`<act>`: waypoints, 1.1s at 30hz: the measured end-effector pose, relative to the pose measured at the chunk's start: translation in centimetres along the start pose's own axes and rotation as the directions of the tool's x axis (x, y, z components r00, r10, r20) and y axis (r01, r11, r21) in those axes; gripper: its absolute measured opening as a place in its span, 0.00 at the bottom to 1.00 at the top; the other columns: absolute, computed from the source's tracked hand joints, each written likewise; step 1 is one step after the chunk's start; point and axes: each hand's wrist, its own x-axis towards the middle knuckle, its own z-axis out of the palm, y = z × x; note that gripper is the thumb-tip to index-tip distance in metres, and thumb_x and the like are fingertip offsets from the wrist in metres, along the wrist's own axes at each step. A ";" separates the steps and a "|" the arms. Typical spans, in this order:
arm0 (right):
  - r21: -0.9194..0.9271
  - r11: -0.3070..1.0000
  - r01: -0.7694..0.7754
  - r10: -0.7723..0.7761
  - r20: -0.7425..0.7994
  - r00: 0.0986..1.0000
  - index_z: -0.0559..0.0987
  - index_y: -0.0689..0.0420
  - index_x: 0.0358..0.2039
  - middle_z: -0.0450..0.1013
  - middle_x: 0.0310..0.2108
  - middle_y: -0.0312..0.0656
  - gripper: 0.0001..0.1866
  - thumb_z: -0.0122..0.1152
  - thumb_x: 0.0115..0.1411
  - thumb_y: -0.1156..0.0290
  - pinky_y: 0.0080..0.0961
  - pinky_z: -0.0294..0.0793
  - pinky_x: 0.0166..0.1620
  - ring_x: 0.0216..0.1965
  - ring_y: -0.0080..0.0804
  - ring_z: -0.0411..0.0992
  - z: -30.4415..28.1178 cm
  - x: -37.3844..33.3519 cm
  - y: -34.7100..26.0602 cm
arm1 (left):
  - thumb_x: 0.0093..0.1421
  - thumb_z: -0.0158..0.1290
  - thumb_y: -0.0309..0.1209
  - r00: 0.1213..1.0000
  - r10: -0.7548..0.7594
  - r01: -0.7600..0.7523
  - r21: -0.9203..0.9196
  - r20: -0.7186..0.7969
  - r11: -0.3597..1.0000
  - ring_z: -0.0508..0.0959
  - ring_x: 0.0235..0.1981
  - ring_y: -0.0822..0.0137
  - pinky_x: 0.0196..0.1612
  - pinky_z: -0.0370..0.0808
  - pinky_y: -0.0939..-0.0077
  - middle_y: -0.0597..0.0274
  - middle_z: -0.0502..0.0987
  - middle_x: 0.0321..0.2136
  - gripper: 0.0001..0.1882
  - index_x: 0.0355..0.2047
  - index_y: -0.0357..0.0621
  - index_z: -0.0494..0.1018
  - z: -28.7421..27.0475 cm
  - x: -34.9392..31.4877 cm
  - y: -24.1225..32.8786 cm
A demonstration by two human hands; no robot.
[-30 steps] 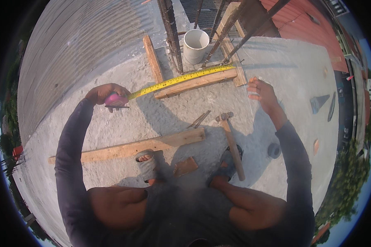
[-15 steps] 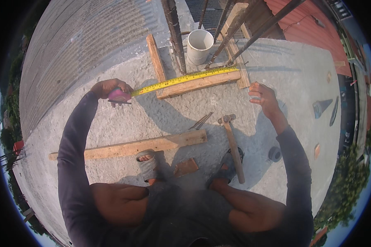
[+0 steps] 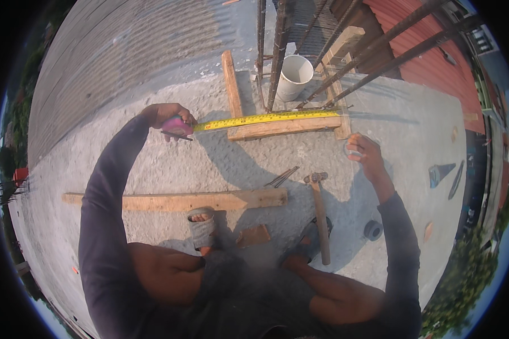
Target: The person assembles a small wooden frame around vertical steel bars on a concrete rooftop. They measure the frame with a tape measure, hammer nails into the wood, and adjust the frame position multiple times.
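My left hand (image 3: 174,118) is closed around a pink tape measure (image 3: 177,127), with a thin dark stick along the case's underside. The yellow tape blade (image 3: 266,118) stretches right from it, lying along a short wooden piece (image 3: 283,129). Its far end reaches the upright wooden strip (image 3: 341,130) at the right. Just below that corner, my right hand (image 3: 366,153) is curled with fingertips together; something pale and thin seems to be at them, too small to name. Another wooden piece (image 3: 232,85) meets the short one at its left end.
Rebar rods (image 3: 279,62) rise around a white pipe (image 3: 295,78) beyond the wood. A hammer (image 3: 320,217), several nails (image 3: 281,177), a long plank (image 3: 209,200) and a dark roll (image 3: 373,230) lie near my feet. A saw (image 3: 440,174) lies at the right.
The view has shifted, so the scene sits slightly lower and farther right around the wood. Both hands keep about the same places beside the wood, and the tape stays stretched out.
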 end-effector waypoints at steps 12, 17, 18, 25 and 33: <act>0.087 0.993 -0.075 0.076 -0.005 0.997 0.72 0.63 0.56 0.74 0.47 0.40 0.25 0.55 0.66 0.57 0.33 0.78 0.45 0.47 0.30 0.74 0.1 0.0 -0.2 | 0.48 0.52 0.40 0.999 -0.041 0.041 -0.138 0.004 0.990 0.83 0.29 0.59 0.27 0.83 0.63 0.50 0.80 0.40 0.37 0.60 0.39 0.70 -0.6 1.0 -0.5; -0.086 0.996 0.034 -0.031 0.040 0.999 0.74 0.61 0.53 0.73 0.45 0.40 0.24 0.56 0.66 0.55 0.35 0.76 0.46 0.46 0.31 0.73 0.5 -0.2 -0.7 | 0.49 0.52 0.40 0.997 0.066 -0.064 -0.082 0.027 0.995 0.83 0.30 0.61 0.28 0.83 0.64 0.52 0.81 0.39 0.35 0.58 0.38 0.72 -0.4 0.7 -0.2; -0.020 1.000 -0.012 0.013 0.019 1.000 0.74 0.61 0.53 0.73 0.45 0.40 0.24 0.56 0.66 0.55 0.34 0.76 0.46 0.46 0.31 0.72 0.7 -0.2 -0.8 | 0.49 0.52 0.40 0.996 0.084 -0.083 -0.052 0.016 0.995 0.83 0.31 0.61 0.28 0.83 0.64 0.52 0.81 0.39 0.35 0.57 0.37 0.72 -0.4 0.4 -0.4; 0.143 0.975 -0.169 0.179 -0.061 0.982 0.75 0.61 0.52 0.74 0.44 0.39 0.24 0.58 0.65 0.55 0.33 0.76 0.44 0.46 0.30 0.73 1.0 -0.2 -0.9 | 0.50 0.52 0.37 0.996 0.092 -0.089 -0.233 0.000 0.968 0.82 0.33 0.62 0.31 0.82 0.68 0.53 0.80 0.37 0.31 0.55 0.36 0.74 0.0 -0.1 -0.7; 0.093 0.979 -0.181 0.185 -0.033 0.982 0.75 0.60 0.50 0.75 0.42 0.38 0.23 0.58 0.64 0.55 0.32 0.75 0.43 0.43 0.29 0.74 1.4 -0.8 -0.9 | 0.46 0.53 0.37 0.985 0.161 -0.170 -0.174 -0.065 0.970 0.81 0.31 0.60 0.29 0.81 0.69 0.52 0.80 0.36 0.31 0.51 0.35 0.76 0.4 -2.0 -0.7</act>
